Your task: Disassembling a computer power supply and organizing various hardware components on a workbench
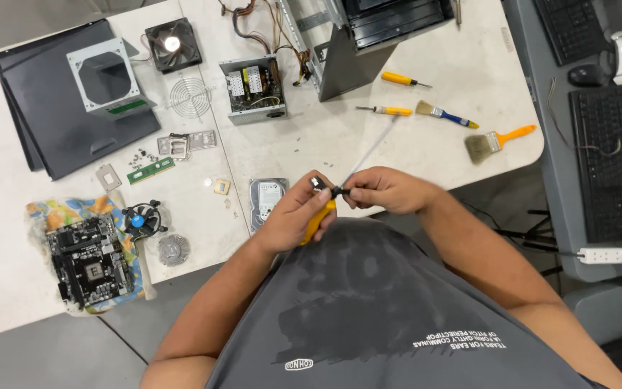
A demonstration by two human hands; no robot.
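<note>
My left hand (293, 216) grips a screwdriver with a yellow handle (318, 220) and also pinches a small metal part (317, 183) at the fingertips. My right hand (386, 191) is closed on the black end of a long thin white rod or cable (370, 150) that slants up to the right over the table. Both hands meet just above my grey shirt, in front of the table edge. A hard drive (268, 198) lies on the white table (440, 50) right beside my left hand.
On the table lie a motherboard (91, 263) on a coloured cloth, a cooler fan (140, 220), a memory stick (150, 171), an open power supply (255, 88), a computer case (368, 36), two screwdrivers (404, 79) and two brushes (494, 140). Keyboards (606, 162) sit on the desk at right.
</note>
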